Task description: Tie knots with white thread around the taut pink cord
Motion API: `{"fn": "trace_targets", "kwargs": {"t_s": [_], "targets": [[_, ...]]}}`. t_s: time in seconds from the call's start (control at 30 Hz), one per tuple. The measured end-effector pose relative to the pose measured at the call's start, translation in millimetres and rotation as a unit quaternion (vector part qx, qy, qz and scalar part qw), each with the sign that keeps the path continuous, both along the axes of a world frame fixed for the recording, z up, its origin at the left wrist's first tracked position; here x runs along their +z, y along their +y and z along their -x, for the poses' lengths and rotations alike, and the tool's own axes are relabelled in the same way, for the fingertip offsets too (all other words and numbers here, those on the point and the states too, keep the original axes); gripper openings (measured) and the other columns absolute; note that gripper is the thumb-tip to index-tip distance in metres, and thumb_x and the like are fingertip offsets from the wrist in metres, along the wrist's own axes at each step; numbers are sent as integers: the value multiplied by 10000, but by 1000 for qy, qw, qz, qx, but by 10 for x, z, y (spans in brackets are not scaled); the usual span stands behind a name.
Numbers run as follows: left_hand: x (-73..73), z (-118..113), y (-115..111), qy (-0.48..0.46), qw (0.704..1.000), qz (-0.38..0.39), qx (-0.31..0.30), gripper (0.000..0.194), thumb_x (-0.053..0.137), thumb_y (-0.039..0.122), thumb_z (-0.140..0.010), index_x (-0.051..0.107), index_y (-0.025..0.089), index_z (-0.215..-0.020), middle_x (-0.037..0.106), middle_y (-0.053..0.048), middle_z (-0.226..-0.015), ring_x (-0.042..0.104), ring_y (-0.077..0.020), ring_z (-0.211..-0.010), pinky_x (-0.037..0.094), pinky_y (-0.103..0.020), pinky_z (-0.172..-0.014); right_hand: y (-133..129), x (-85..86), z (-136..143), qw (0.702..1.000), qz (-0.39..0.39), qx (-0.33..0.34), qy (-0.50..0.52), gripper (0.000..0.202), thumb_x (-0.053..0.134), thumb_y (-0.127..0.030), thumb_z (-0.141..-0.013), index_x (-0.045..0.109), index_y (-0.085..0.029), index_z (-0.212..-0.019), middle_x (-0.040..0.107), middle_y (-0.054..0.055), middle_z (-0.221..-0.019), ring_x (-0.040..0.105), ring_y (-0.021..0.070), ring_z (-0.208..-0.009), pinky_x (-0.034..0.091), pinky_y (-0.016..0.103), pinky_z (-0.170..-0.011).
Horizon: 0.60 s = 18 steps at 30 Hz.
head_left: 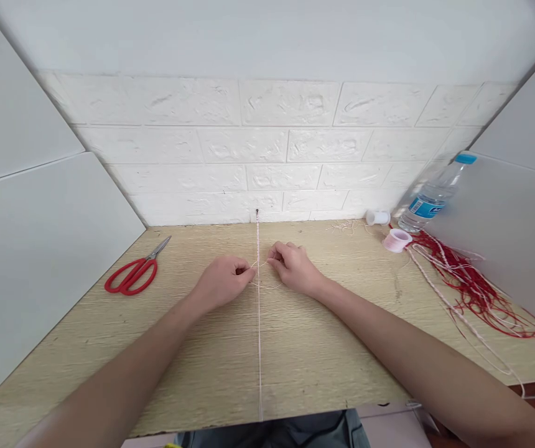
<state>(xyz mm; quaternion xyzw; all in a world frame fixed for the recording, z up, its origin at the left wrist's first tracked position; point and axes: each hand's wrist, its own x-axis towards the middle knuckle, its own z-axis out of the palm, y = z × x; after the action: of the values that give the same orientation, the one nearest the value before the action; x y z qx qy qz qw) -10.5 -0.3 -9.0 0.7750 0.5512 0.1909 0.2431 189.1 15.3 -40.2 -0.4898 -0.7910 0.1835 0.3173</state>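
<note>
A pale cord [259, 336] runs straight from a small dark fixing [257, 211] at the wall's foot down past the table's front edge. Its far stretch [257, 239] looks braided or knotted and pinkish. On the left of the cord, my left hand [225, 281] pinches a thin cream thread. My right hand [294, 266] pinches thread on the other side, fingertips closed. The thin thread [267, 286] crosses the cord between both hands and hangs in a small loop below them.
Red-handled scissors [133, 274] lie to the left. At the right are a pink thread spool [397, 240], a white spool [378, 217], a water bottle [430, 198] leaning by the side panel, and a heap of red cords [477, 286]. A white brick-patterned wall [290, 146] stands behind.
</note>
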Motion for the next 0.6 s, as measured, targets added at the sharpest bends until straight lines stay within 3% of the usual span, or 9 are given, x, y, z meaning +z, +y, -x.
{"fn": "trace_targets", "kwargs": {"t_s": [0.2,0.33,0.43,0.5,0.6], "targets": [[-5,0,7,-24,1000,7,10,371,466,435,-791,464,174,-526,344,31,-515,296,-105,-501,174,-271,-504,-84,133,0,986,80,-1,149,165,466,-263,-860,522,-207,-1004,445,-62,-584,414,111,-536,318,241,-558],[7,1,2,-32,999,11,20,369,462,450,-793,538,174,-559,383,29,-514,331,-110,-503,190,-264,-504,-229,289,43,955,153,130,220,291,506,-252,-828,513,-205,-1115,420,-72,-575,386,97,-511,308,222,-510],[22,1,-6,-43,999,6,29,362,478,439,-785,526,171,-547,381,29,-518,345,-108,-511,206,-256,-504,-304,341,59,935,200,194,218,327,480,-208,-821,513,-209,-1146,515,-51,-613,415,92,-515,306,217,-498],[33,0,-9,-50,998,6,40,359,488,444,-781,544,171,-556,385,30,-515,347,-107,-507,213,-253,-501,-302,314,56,934,212,198,211,352,446,-153,-800,503,-210,-1143,556,-42,-625,448,96,-531,325,217,-513],[43,-2,-7,-59,997,12,46,370,486,474,-785,613,176,-607,415,31,-512,354,-109,-500,233,-251,-503,-238,221,43,953,194,146,182,372,452,-106,-735,486,-209,-1092,555,-48,-613,477,104,-545,343,220,-526]]}}
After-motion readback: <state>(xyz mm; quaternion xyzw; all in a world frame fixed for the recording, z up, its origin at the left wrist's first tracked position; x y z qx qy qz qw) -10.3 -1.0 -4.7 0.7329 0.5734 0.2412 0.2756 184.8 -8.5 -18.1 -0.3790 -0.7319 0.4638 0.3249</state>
